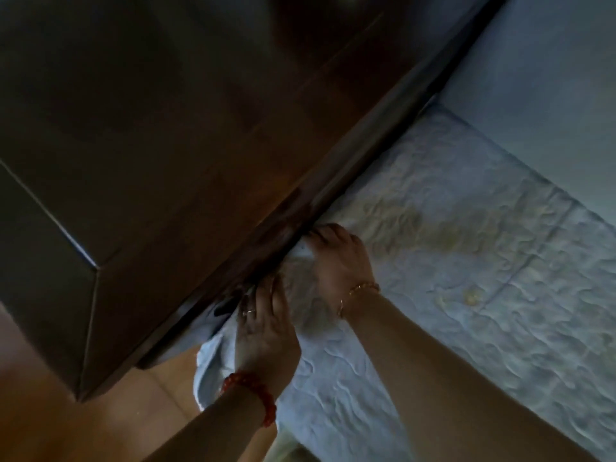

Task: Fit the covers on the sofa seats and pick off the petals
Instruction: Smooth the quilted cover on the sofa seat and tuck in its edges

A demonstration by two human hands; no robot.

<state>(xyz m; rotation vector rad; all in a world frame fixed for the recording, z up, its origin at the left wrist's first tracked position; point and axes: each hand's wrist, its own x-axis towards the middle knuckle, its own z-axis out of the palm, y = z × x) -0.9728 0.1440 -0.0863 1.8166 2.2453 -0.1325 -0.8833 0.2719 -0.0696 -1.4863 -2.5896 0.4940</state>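
Pale blue quilted cover [450, 261], wrinkled; both hands [263, 331] [340, 261] pinch its edge against the dark wooden frame [233, 195].

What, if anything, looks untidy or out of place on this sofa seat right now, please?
The cover is not yet seated: its corner hangs loose and bunched over the seat's front edge below the left hand. A small yellowish fleck, perhaps a petal, lies on the fabric beyond the right hand.

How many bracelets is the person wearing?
2. A red bracelet is on the left wrist, low in the picture. A gold bracelet is on the right wrist, just above it near the cover. More could be hidden further up the arms.
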